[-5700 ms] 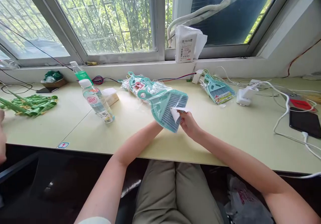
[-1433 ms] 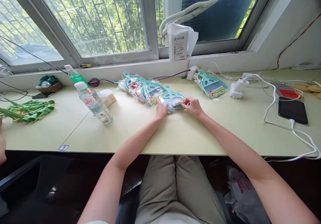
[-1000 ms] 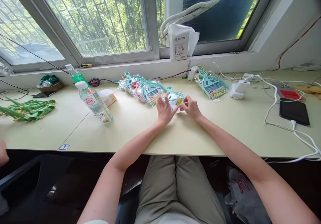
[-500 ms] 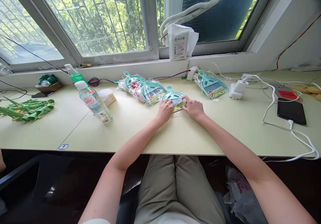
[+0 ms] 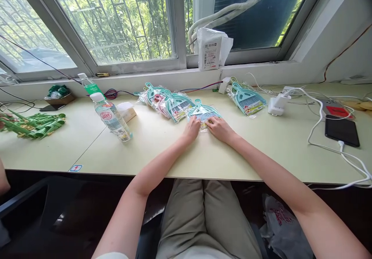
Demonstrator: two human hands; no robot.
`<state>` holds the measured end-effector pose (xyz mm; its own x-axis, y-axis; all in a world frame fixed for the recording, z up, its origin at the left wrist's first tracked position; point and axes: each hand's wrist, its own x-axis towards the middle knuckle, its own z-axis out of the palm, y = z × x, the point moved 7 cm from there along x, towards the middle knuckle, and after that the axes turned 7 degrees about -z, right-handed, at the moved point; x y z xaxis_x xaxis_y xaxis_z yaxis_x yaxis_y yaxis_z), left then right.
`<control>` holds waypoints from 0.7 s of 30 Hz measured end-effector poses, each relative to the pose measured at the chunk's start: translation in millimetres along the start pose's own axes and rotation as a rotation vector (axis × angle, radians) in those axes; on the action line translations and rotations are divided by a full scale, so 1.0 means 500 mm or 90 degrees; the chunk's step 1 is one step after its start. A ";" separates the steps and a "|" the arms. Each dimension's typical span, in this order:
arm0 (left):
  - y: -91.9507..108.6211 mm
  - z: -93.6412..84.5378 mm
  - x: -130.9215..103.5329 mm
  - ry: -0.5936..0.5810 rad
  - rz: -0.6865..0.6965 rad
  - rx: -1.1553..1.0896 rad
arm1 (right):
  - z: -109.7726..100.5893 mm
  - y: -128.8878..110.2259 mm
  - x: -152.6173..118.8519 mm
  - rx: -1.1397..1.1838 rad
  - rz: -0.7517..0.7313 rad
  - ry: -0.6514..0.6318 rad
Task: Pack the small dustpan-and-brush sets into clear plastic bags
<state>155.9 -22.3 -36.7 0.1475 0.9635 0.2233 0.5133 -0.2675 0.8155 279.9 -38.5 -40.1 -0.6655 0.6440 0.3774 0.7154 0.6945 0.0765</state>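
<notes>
A teal dustpan-and-brush set (image 5: 203, 111) in clear wrap lies flat on the tabletop (image 5: 162, 150), its handle pointing toward the window. A yellowish label (image 5: 203, 126) shows across its near edge; a second ago it was lifted and pinched, its white underside partly showing, and now it lies down, so the work appears to have passed from placing to pressing. The left hand (image 5: 192, 128) and right hand (image 5: 220, 129) rest on it, fingers bent, fingertips close together; whether either grips anything cannot be told. Similar wrapped sets (image 5: 164, 101) lie just beside, to the left; another pack (image 5: 247, 100) lies apart, to the right.
</notes>
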 end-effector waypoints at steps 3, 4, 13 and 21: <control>0.000 0.003 0.000 -0.009 0.018 0.057 | 0.009 -0.002 0.002 0.044 -0.030 0.014; 0.001 0.001 0.000 -0.004 0.020 0.055 | 0.015 0.001 0.002 0.066 -0.029 0.019; 0.026 0.004 -0.008 -0.021 0.085 0.016 | 0.060 0.025 0.004 0.077 0.048 0.019; 0.046 0.044 -0.020 -0.078 0.140 0.207 | 0.085 0.080 0.100 0.085 0.117 -0.065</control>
<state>185.0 -38.2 -32.0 0.3725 0.8807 0.2926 0.6956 -0.4737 0.5402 266.2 34.9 -57.6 -0.5501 0.7876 0.2776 0.7962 0.5950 -0.1102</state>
